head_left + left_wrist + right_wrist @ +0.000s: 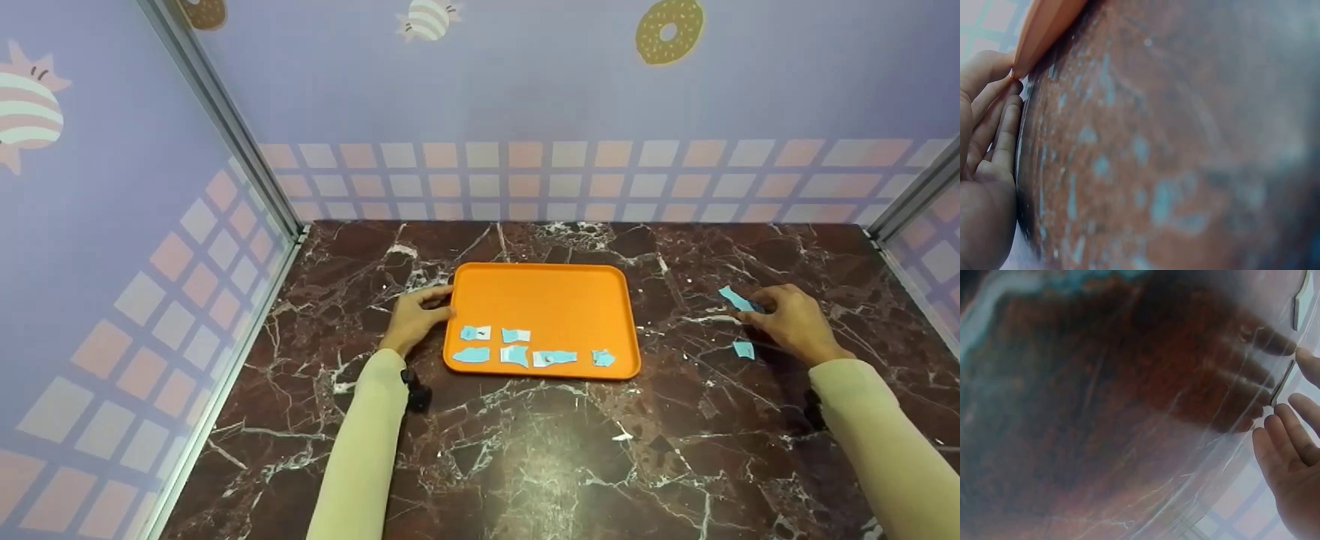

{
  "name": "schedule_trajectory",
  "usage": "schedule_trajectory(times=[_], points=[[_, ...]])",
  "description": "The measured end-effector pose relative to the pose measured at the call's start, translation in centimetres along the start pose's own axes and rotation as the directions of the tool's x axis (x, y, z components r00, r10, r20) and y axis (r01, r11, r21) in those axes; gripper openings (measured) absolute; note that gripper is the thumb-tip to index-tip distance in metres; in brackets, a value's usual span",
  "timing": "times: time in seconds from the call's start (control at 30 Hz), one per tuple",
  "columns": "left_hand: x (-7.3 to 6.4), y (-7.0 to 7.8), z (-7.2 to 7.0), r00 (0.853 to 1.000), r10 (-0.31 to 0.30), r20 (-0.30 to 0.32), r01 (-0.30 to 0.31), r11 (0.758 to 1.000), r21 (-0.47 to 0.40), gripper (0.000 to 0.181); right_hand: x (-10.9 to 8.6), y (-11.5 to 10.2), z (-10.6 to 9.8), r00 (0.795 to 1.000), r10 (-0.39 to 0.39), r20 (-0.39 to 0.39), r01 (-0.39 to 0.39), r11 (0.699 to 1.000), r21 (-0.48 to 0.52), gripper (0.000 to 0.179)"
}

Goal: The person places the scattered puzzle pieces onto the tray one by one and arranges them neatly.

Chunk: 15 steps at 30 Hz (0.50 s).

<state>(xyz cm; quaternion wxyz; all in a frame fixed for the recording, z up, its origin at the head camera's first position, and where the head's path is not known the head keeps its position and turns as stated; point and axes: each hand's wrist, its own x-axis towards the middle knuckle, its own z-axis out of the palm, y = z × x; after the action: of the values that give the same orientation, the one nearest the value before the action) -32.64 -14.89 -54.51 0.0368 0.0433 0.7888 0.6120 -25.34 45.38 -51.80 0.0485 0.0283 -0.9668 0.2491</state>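
Observation:
An orange tray (541, 300) lies on the dark marbled table. At its left edge is my left hand (414, 319), thumb and forefinger against the rim; the left wrist view shows fingers stretched along the tray edge (1044, 36). Several flat, irregular light-blue and white puzzle pieces (471, 355) lie along the tray's near side. To the right of the tray, my right hand (796, 322) pinches a long light-blue puzzle piece (735, 298) at table level, partly covered by the fingers. Nearer me, just beside the thumb, lies a small light-blue puzzle piece (744, 350).
Patterned lilac wall panels (480, 90) close off the back and both sides of the table (510, 457). A small white scrap or mark (622, 435) shows on the tabletop in front of the tray.

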Motion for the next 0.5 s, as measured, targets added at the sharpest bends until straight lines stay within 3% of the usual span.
schedule_trajectory(times=[0.5], points=[[0.05,-0.04,0.1,1.0,-0.014,-0.014,0.014,1.0,0.01,0.046,0.16,-0.22,0.01,0.999,0.049,0.015,-0.049,0.999,-0.017,0.05]])
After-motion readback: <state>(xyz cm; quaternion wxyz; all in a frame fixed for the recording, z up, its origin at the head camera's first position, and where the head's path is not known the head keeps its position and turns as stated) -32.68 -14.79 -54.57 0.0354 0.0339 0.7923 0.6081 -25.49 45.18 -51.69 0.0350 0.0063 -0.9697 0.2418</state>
